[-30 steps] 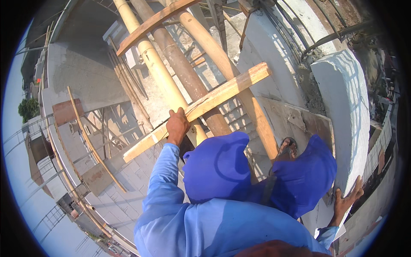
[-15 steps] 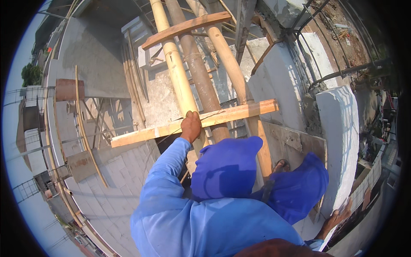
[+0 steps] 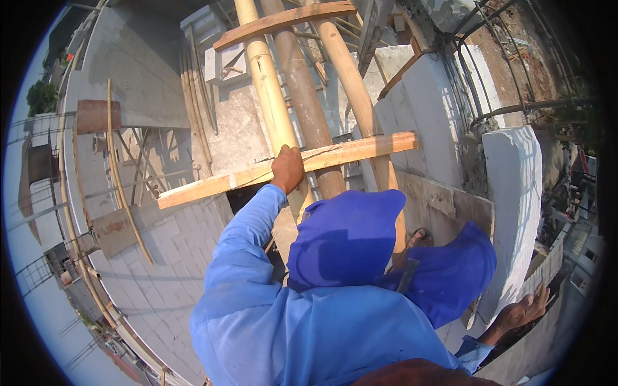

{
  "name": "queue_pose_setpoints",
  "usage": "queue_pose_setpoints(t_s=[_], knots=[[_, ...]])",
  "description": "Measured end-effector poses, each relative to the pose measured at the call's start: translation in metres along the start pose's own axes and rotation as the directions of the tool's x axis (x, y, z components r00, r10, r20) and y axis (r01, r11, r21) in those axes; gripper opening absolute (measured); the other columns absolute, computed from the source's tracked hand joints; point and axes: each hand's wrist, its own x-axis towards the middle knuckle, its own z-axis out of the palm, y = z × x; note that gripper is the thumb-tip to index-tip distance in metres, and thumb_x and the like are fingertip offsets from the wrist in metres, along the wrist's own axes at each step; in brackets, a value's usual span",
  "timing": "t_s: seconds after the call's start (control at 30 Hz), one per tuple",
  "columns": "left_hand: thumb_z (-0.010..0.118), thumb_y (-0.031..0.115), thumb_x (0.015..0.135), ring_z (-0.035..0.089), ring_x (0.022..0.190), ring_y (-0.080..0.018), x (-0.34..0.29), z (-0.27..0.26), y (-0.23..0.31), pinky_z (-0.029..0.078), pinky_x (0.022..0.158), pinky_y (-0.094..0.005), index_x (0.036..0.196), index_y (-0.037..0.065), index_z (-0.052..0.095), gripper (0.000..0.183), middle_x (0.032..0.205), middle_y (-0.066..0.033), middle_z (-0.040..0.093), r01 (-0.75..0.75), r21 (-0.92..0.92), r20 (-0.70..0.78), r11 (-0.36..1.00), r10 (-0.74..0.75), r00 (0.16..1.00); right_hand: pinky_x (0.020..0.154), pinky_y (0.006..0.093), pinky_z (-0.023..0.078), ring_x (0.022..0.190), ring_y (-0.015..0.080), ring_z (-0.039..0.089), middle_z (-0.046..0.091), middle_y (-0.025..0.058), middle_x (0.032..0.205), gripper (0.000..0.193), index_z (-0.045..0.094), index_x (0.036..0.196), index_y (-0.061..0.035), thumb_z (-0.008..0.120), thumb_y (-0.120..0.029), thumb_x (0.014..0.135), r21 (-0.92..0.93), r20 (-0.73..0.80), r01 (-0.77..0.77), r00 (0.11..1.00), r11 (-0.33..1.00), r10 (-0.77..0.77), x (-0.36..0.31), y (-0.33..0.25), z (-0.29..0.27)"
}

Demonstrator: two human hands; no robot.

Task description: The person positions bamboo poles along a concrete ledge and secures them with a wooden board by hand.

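Observation:
My left hand [image 3: 288, 169] is closed round a pale wooden crosspiece [image 3: 360, 153], just where it crosses a yellowish pole [image 3: 265, 83]. The crosspiece runs over two more poles, a brown one [image 3: 306, 109] and a tan one [image 3: 347, 83]. Farther up the same poles lies a second crosspiece [image 3: 283, 26]. At the lower right, my right hand [image 3: 523, 310] is held out with fingers stretched and nothing in it. It is beside the white wall block [image 3: 512, 212], and seems apart from it. My bent legs in blue trousers hide the poles' near ends.
A sandalled foot [image 3: 420, 238] shows by a board [image 3: 444, 196] on the right. Steel bars [image 3: 528, 106] jut out at the upper right. Bamboo poles [image 3: 122, 180] stand along the left, near a block wall [image 3: 164, 257]. Ground and buildings lie far below.
My right hand has come off the white wall block's edge and moved up and outward, fingers stretched. My left hand keeps its hold on the crosspiece. The view has shifted slightly.

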Motion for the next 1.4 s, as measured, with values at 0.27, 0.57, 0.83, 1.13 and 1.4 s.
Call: queue_pose_setpoints(t_s=[0.27, 0.57, 0.83, 1.13, 1.4], knots=[[0.065, 0.014, 0.079, 0.066, 0.082, -0.0259, 0.001, -0.012, 0.011, 0.056, 0.065, -0.031, 0.096, 0.003, 0.061, 0.02, 0.096, -0.0147, 0.057, 0.033, 0.018, 0.062, 0.999, -0.034, 0.998, 0.102, 0.0425, 0.035, 0.123, 0.0319, 0.046, 0.054, 0.0173, 0.127, 0.036, 0.056, 0.121, 0.002, 0.045, -0.024, 0.098, 0.165, -0.092, 0.21, 0.976, 0.964, -0.197, 0.102, -0.037, 0.03], [0.06, 0.012, 0.079, 0.068, 0.078, -0.0345, 0.001, -0.012, 0.006, 0.057, 0.063, -0.0384, 0.093, -0.003, 0.061, 0.02, 0.096, -0.0209, 0.058, 0.048, -0.092, -0.009, 0.995, -0.049, 0.999, 0.104, 0.0435, 0.034, 0.126, 0.0347, 0.043, 0.045, 0.0204, 0.134, 0.04, 0.055, 0.125, -0.0029, 0.05, -0.026, 0.092, 0.345, 0.165, 0.114, 0.97, 0.932, -0.18, 0.13, -0.038, 0.098], [0.063, 0.013, 0.079, 0.066, 0.088, -0.0363, 0.0, -0.02, 0.008, 0.056, 0.072, -0.0388, 0.099, -0.002, 0.059, 0.025, 0.102, -0.0214, 0.057, 0.091, -0.095, 0.13, 0.991, -0.078, 0.988, 0.105, 0.0462, 0.03, 0.126, 0.0376, 0.042, 0.046, 0.0225, 0.132, 0.053, 0.053, 0.124, -0.0007, 0.042, -0.044, 0.095, 0.436, 0.222, 0.045, 0.962, 0.899, -0.156, 0.116, -0.047, 0.114], [0.058, 0.018, 0.082, 0.066, 0.086, -0.0358, 0.004, -0.03, 0.01, 0.056, 0.072, -0.0404, 0.102, -0.001, 0.056, 0.028, 0.103, -0.023, 0.056, 0.07, 0.031, 0.173, 0.997, -0.074, 0.982, 0.102, 0.0452, 0.036, 0.123, 0.0357, 0.046, 0.047, 0.0201, 0.132, 0.055, 0.056, 0.123, -0.005, 0.047, -0.048, 0.09, 0.353, 0.221, 0.07, 0.963, 0.933, -0.155, 0.117, -0.038, 0.115], [0.053, 0.021, 0.086, 0.065, 0.089, -0.0371, 0.006, -0.021, 0.016, 0.054, 0.077, -0.0422, 0.104, 0.0, 0.054, 0.027, 0.107, -0.0235, 0.055, 0.094, 0.028, 0.212, 0.995, -0.098, 0.972, 0.1, 0.0444, 0.039, 0.121, 0.0336, 0.048, 0.049, 0.0168, 0.131, 0.056, 0.058, 0.122, -0.0095, 0.047, -0.053, 0.089, 0.34, 0.275, -0.013, 0.958, 0.94, -0.086, 0.115, -0.047, 0.116]])
